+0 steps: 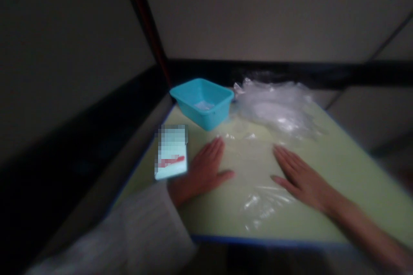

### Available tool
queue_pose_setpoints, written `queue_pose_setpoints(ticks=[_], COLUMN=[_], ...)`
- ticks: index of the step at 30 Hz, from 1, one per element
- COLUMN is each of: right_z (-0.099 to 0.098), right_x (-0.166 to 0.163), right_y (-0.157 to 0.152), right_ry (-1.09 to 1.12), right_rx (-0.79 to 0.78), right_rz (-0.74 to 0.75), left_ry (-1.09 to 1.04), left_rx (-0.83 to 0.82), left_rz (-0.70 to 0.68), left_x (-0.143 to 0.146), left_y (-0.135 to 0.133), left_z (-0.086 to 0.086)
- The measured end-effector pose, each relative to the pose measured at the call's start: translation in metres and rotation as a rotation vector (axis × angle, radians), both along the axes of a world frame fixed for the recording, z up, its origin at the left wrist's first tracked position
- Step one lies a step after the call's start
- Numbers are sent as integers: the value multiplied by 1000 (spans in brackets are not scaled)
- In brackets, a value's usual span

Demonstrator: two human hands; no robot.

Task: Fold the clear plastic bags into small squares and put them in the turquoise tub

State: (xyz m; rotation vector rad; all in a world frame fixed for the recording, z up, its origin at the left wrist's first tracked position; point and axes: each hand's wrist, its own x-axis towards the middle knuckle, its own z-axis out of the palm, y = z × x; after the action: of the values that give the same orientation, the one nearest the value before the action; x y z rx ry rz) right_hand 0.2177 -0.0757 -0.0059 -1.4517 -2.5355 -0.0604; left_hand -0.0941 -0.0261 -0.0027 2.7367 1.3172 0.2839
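A clear plastic bag lies flat on the table in front of me, its near end creased and shiny. My left hand rests palm down along the bag's left side, fingers stretched out and thumb pointing inward. On the right side, my right hand lies in the same way, fingers extended and thumb apart. Neither hand grips anything. The picture is dim and blurred, so the bag's exact edges and any contents are hard to make out.
A turquoise plastic basin stands at the back left with something pale inside. Beside it is a heap of clear plastic bags. A lit phone-like screen lies left of my left hand. The yellowish table has a blue edge; walls stand behind.
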Motion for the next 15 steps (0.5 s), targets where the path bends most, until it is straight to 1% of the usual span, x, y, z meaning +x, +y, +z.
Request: queue_pose_setpoints(ticks=[2,4,6,9,12,15], right_z=[7,17,27,35,30,16], right_x=[-2,-11,-29,-69,-107,-124], right_y=[-1,-2,0,8,21,33], right_ry=[41,92,133,130,92,85], right_rx=[-18,-15,7,25,-7,-44], right_rz=[-15,-34,-13,93,177,184], left_ry=[11,20,24,20,-11,-38], left_rx=[-1,2,9,25,73,114], left_rz=[5,15,18,14,12,-1], left_x=[1,2,3,3,3,3], left_y=[-1,-1,0,1,2,2], left_z=[0,-1,-1,-3,-7,-11])
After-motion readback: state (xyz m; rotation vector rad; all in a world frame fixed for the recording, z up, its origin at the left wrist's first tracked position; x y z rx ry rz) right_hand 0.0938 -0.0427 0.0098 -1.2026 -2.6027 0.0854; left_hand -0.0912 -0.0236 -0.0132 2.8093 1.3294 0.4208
